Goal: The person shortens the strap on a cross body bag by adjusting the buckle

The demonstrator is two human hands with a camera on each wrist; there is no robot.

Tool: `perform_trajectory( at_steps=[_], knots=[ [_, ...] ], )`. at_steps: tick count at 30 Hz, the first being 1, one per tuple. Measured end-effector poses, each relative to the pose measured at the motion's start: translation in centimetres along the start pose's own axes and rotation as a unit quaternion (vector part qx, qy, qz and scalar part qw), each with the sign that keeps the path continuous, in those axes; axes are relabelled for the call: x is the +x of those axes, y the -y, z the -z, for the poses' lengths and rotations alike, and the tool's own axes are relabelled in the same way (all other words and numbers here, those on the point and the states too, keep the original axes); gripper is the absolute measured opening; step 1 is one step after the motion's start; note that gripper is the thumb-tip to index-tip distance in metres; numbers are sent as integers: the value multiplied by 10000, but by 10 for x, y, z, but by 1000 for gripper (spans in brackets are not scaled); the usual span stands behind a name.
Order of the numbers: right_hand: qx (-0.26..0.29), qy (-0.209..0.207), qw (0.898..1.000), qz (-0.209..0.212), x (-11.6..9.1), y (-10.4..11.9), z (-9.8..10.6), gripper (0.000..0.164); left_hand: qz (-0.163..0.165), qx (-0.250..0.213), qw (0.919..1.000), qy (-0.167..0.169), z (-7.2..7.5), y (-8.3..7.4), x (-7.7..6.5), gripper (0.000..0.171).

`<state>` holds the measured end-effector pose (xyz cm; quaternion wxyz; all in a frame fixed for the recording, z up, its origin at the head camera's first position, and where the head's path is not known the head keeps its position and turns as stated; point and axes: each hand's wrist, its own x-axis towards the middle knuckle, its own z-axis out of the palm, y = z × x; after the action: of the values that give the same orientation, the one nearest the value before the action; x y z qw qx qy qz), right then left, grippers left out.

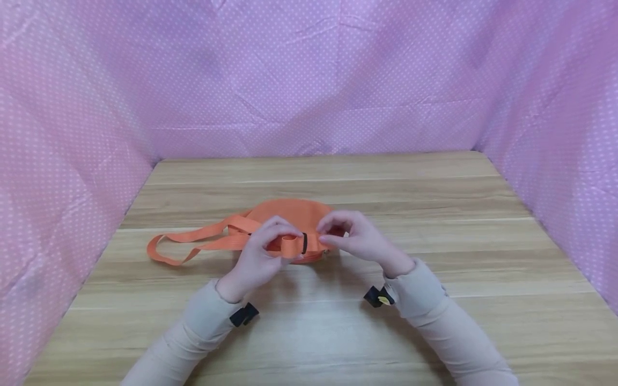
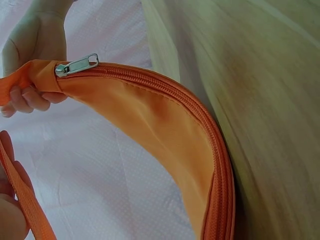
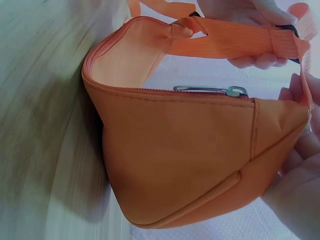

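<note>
An orange waist bag (image 1: 289,212) stands on the table, its long strap (image 1: 207,246) looping out to the left. The left hand (image 1: 258,262) grips the strap beside a black plastic slider (image 1: 304,243), from which a short strap loop sticks out. At the bag's right end, the right hand (image 1: 359,236) pinches the webbing close to where it joins the bag. Along the curved edge, the left wrist view shows a zipper with its metal pull (image 2: 82,65) near the right hand. The right wrist view shows the black slider (image 3: 289,32) by the left fingers.
The wood-grain table (image 1: 309,332) extends around the bag on all sides. Pink dotted cloth (image 1: 309,80) hangs behind the table and along both its sides. Black bands (image 1: 244,314) are on both wrists.
</note>
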<state>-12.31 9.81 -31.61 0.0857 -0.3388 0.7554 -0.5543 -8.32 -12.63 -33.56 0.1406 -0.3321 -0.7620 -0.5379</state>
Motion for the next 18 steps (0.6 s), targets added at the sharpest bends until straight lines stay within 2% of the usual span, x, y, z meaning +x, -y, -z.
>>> perform_trajectory(
  at_steps=[14,18],
  knots=[
    [117,-315,9993,-153,5,5,-13,8,114,-11,9999,-10,1,-1,-1,37],
    [227,-384,9990,-91,5,7,-16,8,-40,-38,10000,41,1,0,0,37]
  ],
)
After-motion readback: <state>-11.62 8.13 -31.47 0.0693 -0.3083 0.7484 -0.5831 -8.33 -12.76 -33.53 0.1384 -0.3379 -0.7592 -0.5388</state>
